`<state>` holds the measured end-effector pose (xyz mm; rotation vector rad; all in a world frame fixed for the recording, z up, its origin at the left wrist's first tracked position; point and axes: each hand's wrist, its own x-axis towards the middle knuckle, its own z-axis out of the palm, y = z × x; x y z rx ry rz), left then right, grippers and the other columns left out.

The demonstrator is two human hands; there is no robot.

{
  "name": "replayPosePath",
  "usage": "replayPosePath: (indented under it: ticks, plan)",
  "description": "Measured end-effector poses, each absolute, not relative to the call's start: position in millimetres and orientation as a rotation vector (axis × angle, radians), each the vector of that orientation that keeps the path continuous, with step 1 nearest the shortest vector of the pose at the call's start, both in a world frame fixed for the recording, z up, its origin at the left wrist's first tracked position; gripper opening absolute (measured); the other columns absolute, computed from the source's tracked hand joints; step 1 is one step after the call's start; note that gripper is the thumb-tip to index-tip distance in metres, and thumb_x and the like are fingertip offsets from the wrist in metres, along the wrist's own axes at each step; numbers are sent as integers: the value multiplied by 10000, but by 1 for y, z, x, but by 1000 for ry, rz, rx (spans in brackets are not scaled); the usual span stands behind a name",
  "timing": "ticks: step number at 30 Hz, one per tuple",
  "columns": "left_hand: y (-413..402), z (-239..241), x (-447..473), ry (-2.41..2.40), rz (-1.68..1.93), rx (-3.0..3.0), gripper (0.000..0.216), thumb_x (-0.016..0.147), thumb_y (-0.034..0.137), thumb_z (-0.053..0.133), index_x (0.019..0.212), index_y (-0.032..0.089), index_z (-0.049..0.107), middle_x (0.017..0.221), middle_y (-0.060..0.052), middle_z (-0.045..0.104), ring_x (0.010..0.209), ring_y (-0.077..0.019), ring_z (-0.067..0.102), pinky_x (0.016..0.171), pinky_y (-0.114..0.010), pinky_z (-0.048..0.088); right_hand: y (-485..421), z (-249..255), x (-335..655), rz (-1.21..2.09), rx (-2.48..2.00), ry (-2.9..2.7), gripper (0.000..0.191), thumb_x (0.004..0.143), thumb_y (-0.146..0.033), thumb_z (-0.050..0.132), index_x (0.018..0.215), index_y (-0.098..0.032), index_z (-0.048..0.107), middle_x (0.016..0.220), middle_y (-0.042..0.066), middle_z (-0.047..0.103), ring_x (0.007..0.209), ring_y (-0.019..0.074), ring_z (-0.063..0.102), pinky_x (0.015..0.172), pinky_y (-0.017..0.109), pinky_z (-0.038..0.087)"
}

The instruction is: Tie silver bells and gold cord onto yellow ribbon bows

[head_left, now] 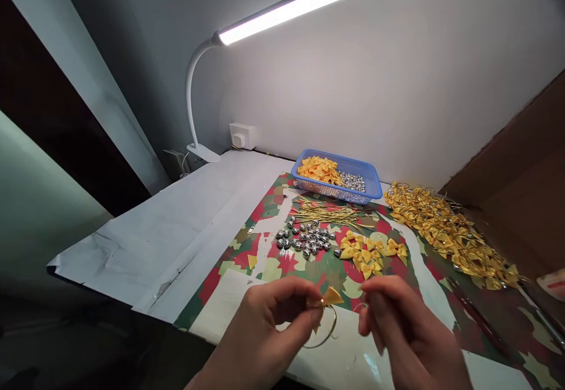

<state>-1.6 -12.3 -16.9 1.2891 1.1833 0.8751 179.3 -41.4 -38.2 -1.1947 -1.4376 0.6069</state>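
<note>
My left hand (269, 325) pinches a small yellow ribbon bow (331, 297) with a loop of gold cord (325, 331) hanging under it. My right hand (399, 325) is just to the right, fingers curled close to the bow, holding what looks like the cord's other end; I cannot make that out. Beyond the hands, on the patterned mat (220, 272), lie a cluster of silver beads (306, 238), a group of loose yellow bows (368, 252) and a bundle of gold cords (329, 213).
A blue basket (373, 184) with yellow bows and silver beads stands at the back. A long heap of finished gold-and-yellow pieces (445, 228) runs along the right. A white clamp lamp (196, 84) and wall socket (242, 136) are at the back left; a cardboard panel (521, 172) at right.
</note>
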Motion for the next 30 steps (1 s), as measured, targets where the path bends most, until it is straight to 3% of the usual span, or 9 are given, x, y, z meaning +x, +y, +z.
replayPosePath:
  ticks: [4, 8, 11, 17, 23, 26, 30]
  plan:
    - [-17, -15, -1, 1242, 878, 1563, 55, 892, 256, 657, 907, 222, 698, 806, -20, 744, 761, -210, 705, 719, -276, 567, -26, -44, 176, 721, -1208, -1509, 197, 973, -417, 575, 999, -262, 693, 841, -3, 653, 611, 115, 574, 536, 221, 447]
    - [-22, -19, -5, 1326, 930, 1624, 151, 874, 266, 695, 1021, 240, 682, 914, -32, 770, 853, -230, 740, 823, -298, 595, -29, -46, 172, 701, -1199, -1660, 225, 1001, -275, 524, 810, -226, 633, 731, -18, 573, 617, 113, 513, 527, 226, 370]
    - [-22, -16, -8, 1271, 864, 1496, 241, 846, 273, 738, 1077, 245, 674, 1029, -45, 759, 1001, -256, 720, 917, -310, 577, -31, -47, 171, 651, -1192, -1645, 210, 1008, -221, 509, 827, -220, 616, 738, -13, 558, 624, 119, 502, 544, 232, 374]
    - [-14, -12, -4, 1131, 795, 1427, 195, 948, 405, 626, 944, 218, 678, 826, -12, 682, 801, -207, 669, 723, -294, 560, -34, -49, 167, 587, -1187, -1625, 180, 999, -190, 525, 843, -227, 606, 774, -32, 565, 632, 101, 479, 574, 211, 362]
    - [-7, -30, 3, 1004, 842, 1185, 122, 893, 319, 719, 909, 203, 687, 758, 20, 647, 748, -165, 613, 719, -272, 521, -33, -71, 170, 861, -1361, -1504, 317, 998, -390, 512, 766, -212, 633, 713, -4, 586, 635, 134, 538, 570, 241, 388]
    - [-3, -39, 3, 1017, 803, 1217, 112, 886, 305, 716, 951, 217, 691, 743, 22, 656, 743, -174, 624, 718, -286, 515, -37, -67, 177, 936, -1342, -1333, 252, 980, -397, 545, 899, -227, 711, 800, 8, 619, 662, 127, 575, 606, 229, 444]
    - [-1, -42, 3, 1042, 747, 1288, 147, 880, 315, 694, 831, 178, 715, 799, -28, 702, 778, -208, 654, 754, -322, 520, -53, -31, 179, 931, -1110, -1005, 187, 1005, -313, 555, 1054, -319, 735, 819, -14, 615, 541, 66, 545, 515, 187, 455]
